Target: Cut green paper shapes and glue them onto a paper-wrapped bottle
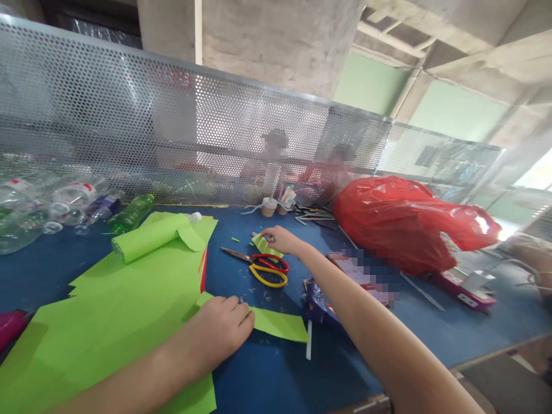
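L hand: I've got the L hand (224, 325) palm-down over the green strip (280, 325), touching it; fingers curled, can't tell from my end if they grip or just press.
R hand: reaching fwd, well apart from L hand; the R hand (280, 238) has its fingertips on the small green pc (268, 248), pinch or mere touch I can't tell.
Green strip: runs under L hand, R end sticking out past the fingers; L end by the edge of the green sheets (142, 310).
Small green pc: on the blue surface (252, 376), at R hand's fingertips, farther fwd than L hand.
Scissors: btwn the strip & small pc, scissors (253, 263) lie w/ red + yellow handles near R hand, blades pointing L.
Wrapped bottle: I see the green-wrapped bottle (150, 237) lying on the sheets, beyond L hand.
R side: blue packet (317, 300) near the strip's R end; red bag (401, 221) behind.
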A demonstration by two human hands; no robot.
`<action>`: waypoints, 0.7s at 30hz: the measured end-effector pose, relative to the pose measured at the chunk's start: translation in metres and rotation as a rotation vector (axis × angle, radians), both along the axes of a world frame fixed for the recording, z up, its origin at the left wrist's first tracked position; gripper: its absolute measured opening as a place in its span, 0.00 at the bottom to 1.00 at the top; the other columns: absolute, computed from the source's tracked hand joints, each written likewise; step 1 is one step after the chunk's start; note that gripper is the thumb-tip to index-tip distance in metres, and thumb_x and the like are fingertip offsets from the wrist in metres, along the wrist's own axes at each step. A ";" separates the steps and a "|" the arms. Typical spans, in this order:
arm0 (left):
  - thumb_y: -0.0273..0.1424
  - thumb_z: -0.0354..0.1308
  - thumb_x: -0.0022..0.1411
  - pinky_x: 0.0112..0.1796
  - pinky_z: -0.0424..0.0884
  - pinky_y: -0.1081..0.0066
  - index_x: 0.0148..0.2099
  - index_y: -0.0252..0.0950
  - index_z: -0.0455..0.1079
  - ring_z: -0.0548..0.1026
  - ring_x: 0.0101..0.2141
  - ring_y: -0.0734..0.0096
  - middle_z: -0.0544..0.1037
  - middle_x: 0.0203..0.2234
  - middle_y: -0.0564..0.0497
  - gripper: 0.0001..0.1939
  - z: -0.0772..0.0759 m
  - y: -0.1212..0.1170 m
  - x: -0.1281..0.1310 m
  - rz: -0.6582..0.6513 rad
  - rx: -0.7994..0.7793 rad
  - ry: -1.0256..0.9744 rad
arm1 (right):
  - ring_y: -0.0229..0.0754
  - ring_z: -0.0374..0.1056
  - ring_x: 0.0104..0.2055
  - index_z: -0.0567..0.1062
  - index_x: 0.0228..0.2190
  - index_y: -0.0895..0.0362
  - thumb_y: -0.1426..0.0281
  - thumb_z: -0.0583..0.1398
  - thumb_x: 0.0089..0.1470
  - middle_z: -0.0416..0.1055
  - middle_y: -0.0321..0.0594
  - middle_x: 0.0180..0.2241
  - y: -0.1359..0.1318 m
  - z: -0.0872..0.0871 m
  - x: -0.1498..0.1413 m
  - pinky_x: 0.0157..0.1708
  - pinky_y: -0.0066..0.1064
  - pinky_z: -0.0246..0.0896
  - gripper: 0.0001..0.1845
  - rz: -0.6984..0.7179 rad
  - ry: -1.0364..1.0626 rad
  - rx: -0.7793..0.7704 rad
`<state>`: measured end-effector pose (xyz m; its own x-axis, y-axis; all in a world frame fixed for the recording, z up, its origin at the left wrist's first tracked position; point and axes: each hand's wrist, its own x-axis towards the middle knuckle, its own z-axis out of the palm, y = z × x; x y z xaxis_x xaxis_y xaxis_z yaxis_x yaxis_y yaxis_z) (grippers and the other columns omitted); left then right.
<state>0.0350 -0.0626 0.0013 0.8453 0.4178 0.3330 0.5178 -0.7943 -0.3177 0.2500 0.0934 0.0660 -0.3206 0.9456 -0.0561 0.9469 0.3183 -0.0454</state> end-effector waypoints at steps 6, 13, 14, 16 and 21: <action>0.15 0.50 0.58 0.33 0.69 0.65 0.47 0.32 0.70 0.75 0.36 0.61 0.77 0.41 0.40 0.17 0.006 0.001 -0.001 0.176 -0.119 0.012 | 0.49 0.71 0.39 0.75 0.36 0.61 0.66 0.59 0.55 0.74 0.47 0.36 -0.062 0.043 0.014 0.37 0.36 0.64 0.11 -0.094 -0.095 0.023; 0.17 0.49 0.60 0.36 0.70 0.65 0.47 0.33 0.71 0.74 0.39 0.61 0.77 0.41 0.41 0.17 0.014 0.003 -0.003 0.179 -0.179 -0.005 | 0.60 0.69 0.46 0.72 0.45 0.63 0.65 0.65 0.47 0.73 0.56 0.41 -0.188 0.007 0.054 0.44 0.45 0.65 0.24 -0.191 -0.219 0.045; 0.17 0.49 0.61 0.37 0.70 0.65 0.47 0.33 0.71 0.74 0.40 0.61 0.77 0.40 0.41 0.16 0.015 0.004 -0.003 0.179 -0.179 -0.023 | 0.60 0.69 0.46 0.72 0.47 0.64 0.65 0.65 0.48 0.72 0.57 0.43 -0.196 -0.005 0.062 0.43 0.46 0.66 0.25 -0.213 -0.200 0.055; 0.18 0.49 0.61 0.36 0.71 0.65 0.46 0.32 0.72 0.74 0.39 0.61 0.77 0.40 0.41 0.15 0.016 0.005 -0.003 0.183 -0.171 -0.038 | 0.55 0.71 0.46 0.70 0.50 0.63 0.69 0.61 0.52 0.69 0.57 0.47 -0.205 -0.025 0.076 0.43 0.42 0.68 0.24 -0.202 -0.101 0.097; 0.19 0.50 0.62 0.36 0.72 0.62 0.47 0.31 0.72 0.74 0.38 0.59 0.78 0.40 0.41 0.15 0.016 0.009 -0.004 0.199 -0.124 -0.013 | 0.47 0.70 0.49 0.70 0.50 0.57 0.73 0.53 0.57 0.67 0.51 0.49 -0.196 -0.043 0.106 0.50 0.40 0.65 0.19 -0.063 0.133 0.188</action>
